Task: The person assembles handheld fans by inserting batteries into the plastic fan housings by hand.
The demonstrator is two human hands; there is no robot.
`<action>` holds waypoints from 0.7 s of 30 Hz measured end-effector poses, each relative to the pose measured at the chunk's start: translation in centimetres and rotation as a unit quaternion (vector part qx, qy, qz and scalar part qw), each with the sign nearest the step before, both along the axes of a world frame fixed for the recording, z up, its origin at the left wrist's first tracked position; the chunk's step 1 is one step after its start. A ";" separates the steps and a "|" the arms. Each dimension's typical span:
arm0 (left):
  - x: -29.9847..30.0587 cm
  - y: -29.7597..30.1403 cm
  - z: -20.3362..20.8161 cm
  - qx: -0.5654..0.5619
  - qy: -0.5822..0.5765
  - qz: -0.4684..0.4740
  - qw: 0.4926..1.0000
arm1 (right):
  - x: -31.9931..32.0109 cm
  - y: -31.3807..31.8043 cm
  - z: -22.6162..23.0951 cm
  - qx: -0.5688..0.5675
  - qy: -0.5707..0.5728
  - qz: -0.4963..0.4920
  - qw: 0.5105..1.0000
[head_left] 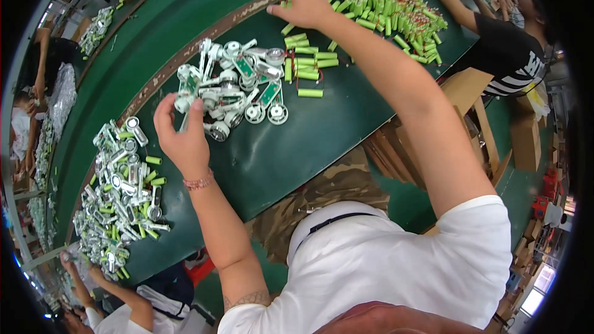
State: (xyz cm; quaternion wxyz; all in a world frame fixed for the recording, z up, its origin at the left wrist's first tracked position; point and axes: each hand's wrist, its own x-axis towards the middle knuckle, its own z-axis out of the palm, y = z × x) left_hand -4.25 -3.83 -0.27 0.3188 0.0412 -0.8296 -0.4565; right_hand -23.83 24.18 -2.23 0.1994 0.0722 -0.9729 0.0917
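Observation:
My left hand [182,139] is at the left edge of a pile of white plastic device housings [232,83], some with round heads and green circuit boards. Its thumb and fingers curve around one white housing [184,102], partly hidden by the hand. My right hand [304,6] reaches far across the table, palm down with fingers spread, beside the brown rail. Below it lie loose green cylindrical battery cells [309,65] with red wires. A large heap of the same wired cells [390,9] lies to its right.
Another heap of housings mixed with green cells [120,198] lies at the left. A worn brown rail [204,34] separates the table from a green belt [142,40]. Cardboard boxes [467,93] stand at the right. Co-workers sit along both sides, including one in black [507,52].

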 end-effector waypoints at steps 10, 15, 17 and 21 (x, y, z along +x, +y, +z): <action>1.2 0.8 -0.3 -0.059 0.049 -0.061 0.995 | 6.2 3.0 -0.8 -0.006 -0.138 0.219 0.966; 1.2 0.7 0.2 -0.060 0.067 -0.051 0.995 | 10.9 4.3 0.0 -0.122 -0.068 0.189 0.972; 1.3 0.6 0.0 0.066 0.043 -0.045 0.996 | 13.7 4.0 1.2 -0.204 -0.035 0.211 0.955; 1.6 0.5 0.1 0.291 0.071 -0.121 0.946 | 20.3 2.8 2.5 -0.159 -0.063 0.248 0.954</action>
